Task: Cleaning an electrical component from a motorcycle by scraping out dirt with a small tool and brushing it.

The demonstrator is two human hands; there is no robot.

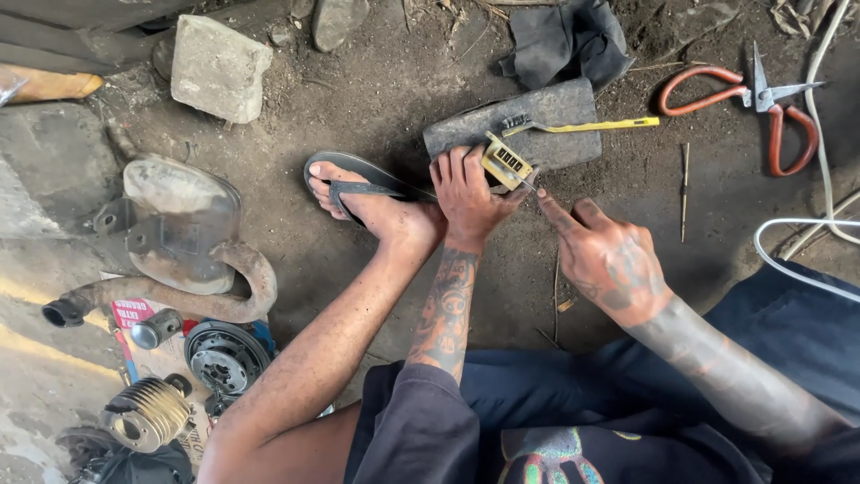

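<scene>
We're sitting low on the dirt floor w/ the left leg stretched out, foot in a black rubber flip-flop, so both arms are reaching past the shin to the work. Our left hand is pressing a small yellowish metal part w/ dark slots down against the near edge of a dark grey flat stone slab; fingers are closed round it, thumb on the right side, prob. to keep it from shifting. Our right hand is pinching a thin metal pick btwn thumb and forefinger, other fingers curled in, tip touching the part's near right corner.

A yellow-handled wire brush is lying on the slab, just beyond the part. Orange-handled scissors are lying far right, well apart. A black rag is sitting beyond the slab. Left: a rusty exhaust pipe w/ muffler, a finned metal cylinder, a clutch-like round part. A white cable is looping at right.
</scene>
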